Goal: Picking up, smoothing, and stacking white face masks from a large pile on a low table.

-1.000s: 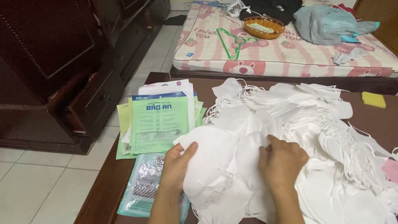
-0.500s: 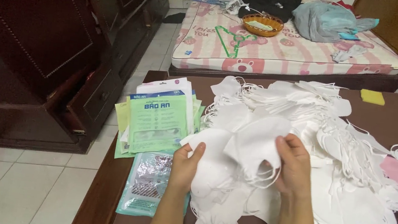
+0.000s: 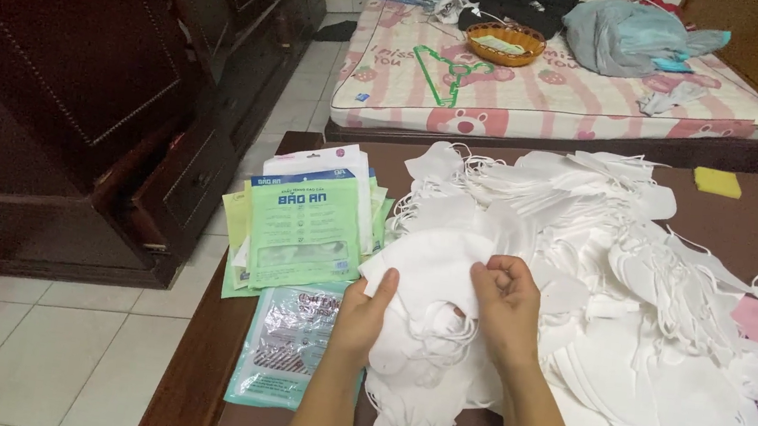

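White fabric fills the view: a loose heap of face masks (image 3: 599,307) spreads to the right of both hands; the left hand (image 3: 365,310) and right hand (image 3: 508,301) sit close together, each pinching an edge of one white mask (image 3: 431,263) lifted just above the heap's near-left side. Green packets (image 3: 305,228) lie just left of the left hand; a clear pouch (image 3: 290,347) sits beside the left wrist. Ear loops tangle across the pile; pulling this mask away could drag neighbours along, I judge, or off the table (image 3: 185,382) edge nearby.
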